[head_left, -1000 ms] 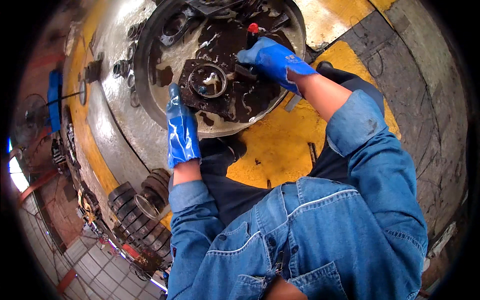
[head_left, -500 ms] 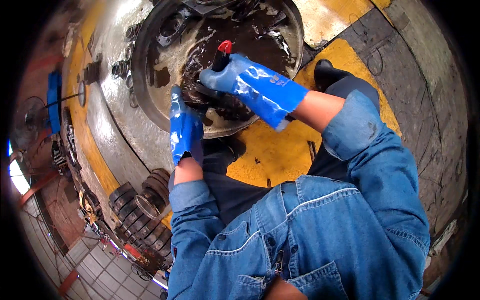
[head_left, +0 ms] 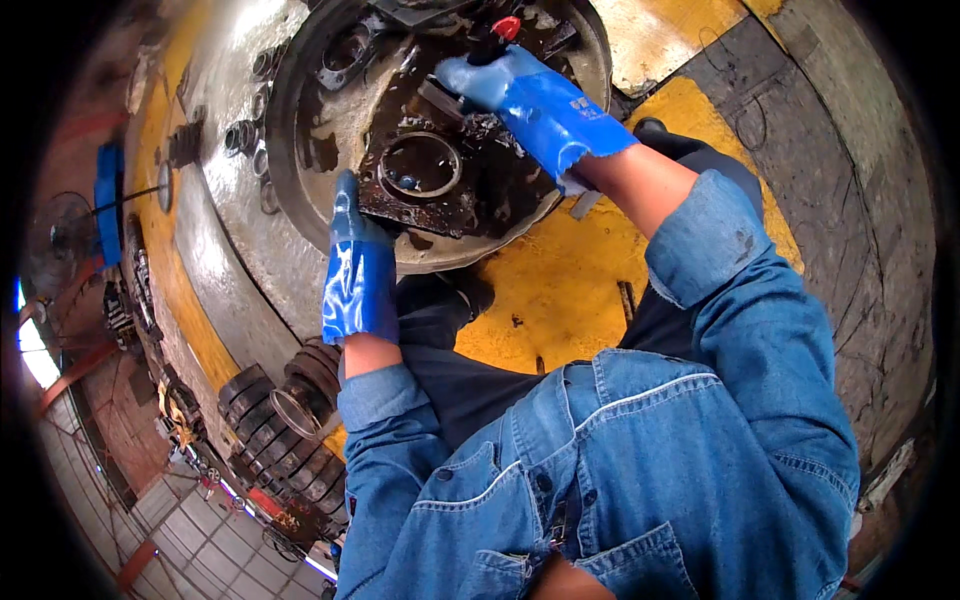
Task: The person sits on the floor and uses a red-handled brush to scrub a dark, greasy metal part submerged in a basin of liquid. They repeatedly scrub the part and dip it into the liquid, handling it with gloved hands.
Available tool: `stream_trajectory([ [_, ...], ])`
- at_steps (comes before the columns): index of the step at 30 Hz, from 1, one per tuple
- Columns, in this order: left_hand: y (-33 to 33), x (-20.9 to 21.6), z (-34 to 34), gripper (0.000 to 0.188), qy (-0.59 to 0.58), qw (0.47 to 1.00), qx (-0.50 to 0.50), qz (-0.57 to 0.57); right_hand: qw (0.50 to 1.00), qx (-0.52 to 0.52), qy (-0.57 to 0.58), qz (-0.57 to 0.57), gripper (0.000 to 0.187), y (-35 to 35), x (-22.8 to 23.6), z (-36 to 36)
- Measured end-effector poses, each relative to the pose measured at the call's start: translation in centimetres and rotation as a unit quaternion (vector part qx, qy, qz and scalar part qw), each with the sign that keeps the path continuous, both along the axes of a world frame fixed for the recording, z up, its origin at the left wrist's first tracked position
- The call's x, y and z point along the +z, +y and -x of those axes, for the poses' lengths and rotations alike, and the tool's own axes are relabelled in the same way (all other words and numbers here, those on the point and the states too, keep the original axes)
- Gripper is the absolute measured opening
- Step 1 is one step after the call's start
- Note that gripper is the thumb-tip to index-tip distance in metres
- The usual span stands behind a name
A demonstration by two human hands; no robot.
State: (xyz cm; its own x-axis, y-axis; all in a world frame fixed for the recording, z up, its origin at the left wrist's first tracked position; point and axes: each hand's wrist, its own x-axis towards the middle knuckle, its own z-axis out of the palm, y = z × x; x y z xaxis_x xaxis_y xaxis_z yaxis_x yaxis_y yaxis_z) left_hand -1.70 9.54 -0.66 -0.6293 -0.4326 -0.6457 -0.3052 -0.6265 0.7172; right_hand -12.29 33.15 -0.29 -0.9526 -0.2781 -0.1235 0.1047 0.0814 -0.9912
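A wide metal basin holds dark, dirty liquid and oily parts. In its near left side, my left hand, in a blue rubber glove, is closed on the edge of a dark metal part with a round ringed opening. The part is wet and tilted, and its underside is hidden. My right hand, gloved alike, grips a brush with a black handle and a red end. The brush is beyond and right of the ring, apart from it; its working end is partly hidden by the glove.
More dark parts, one with a round hole, lie at the basin's far side. Several small metal rings stand left of the basin. Stacked black ring-shaped parts sit at the lower left. Yellow floor plate lies between my legs.
My right hand with the brush has moved away and to the right, uncovering the ringed opening of the part. My left hand has shifted slightly left, still gripping the part.
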Motion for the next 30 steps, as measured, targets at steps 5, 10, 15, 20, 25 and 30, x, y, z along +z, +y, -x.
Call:
stream_trajectory([
  [5, -0.5, -0.7, -0.1, 0.049, 0.008, 1.0, -0.021, 0.005, 0.996, 0.069, -0.024, 0.047, 0.048, 1.7, 0.3, -0.9],
  [10, -0.5, -0.9, 0.8, 0.048, 0.023, 0.999, -0.033, 0.004, 0.99, 0.088, -0.11, 0.014, 0.049, 3.2, -2.6, -1.3],
  [15, -0.5, -0.8, 0.6, 0.047, 0.022, 0.999, -0.041, 0.005, 0.968, 0.15, -0.049, -0.196, 0.047, 3.6, -1.0, -0.7],
  [20, -0.7, -1.0, 0.2, 0.046, 0.022, 0.999, -0.044, 0.011, 0.984, 0.123, -0.093, 0.092, 0.043, 3.2, 3.7, -3.1],
  [25, -0.6, -1.0, 0.5, 0.046, 0.03, 0.998, -0.051, 0.02, 0.985, 0.087, -0.007, -0.147, 0.041, 1.0, 0.3, -1.2],
  [30, -1.2, -0.6, 0.2, 0.047, 0.044, 0.997, -0.054, 0.038, 0.996, 0.089, -0.001, -0.019, 0.041, 1.3, 1.2, -1.7],
])
